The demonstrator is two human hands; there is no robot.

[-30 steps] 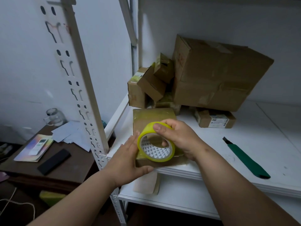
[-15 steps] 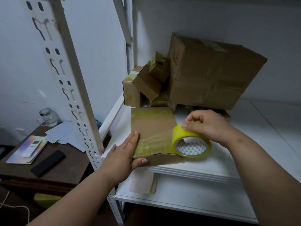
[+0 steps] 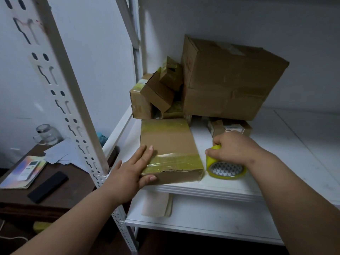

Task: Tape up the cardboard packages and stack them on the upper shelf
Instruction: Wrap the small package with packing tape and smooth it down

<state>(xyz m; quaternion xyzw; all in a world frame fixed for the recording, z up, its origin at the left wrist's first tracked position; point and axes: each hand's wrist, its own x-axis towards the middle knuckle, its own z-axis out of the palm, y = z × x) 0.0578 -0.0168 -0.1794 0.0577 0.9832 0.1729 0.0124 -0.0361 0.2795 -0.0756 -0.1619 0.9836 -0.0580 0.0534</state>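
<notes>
A flat cardboard package (image 3: 169, 144) with yellowish tape across its near and far ends lies at the front left of the white shelf (image 3: 287, 155). My left hand (image 3: 132, 170) holds its near left corner, fingers flat on top and thumb against the front face. To the right of the package, my right hand (image 3: 233, 148) grips a roll of yellow tape (image 3: 226, 169) that stands tilted on the shelf board.
Behind the package, several small cardboard boxes (image 3: 156, 92) and one large box (image 3: 230, 80) are piled at the back. A flat labelled parcel (image 3: 231, 127) lies under the large box. A slotted white upright (image 3: 60, 92) stands left; a dark desk (image 3: 55, 192) lies beyond it.
My right hand has carried the tape roll off the package, to the right and down onto the shelf. My left hand has stayed on the package's near left corner.
</notes>
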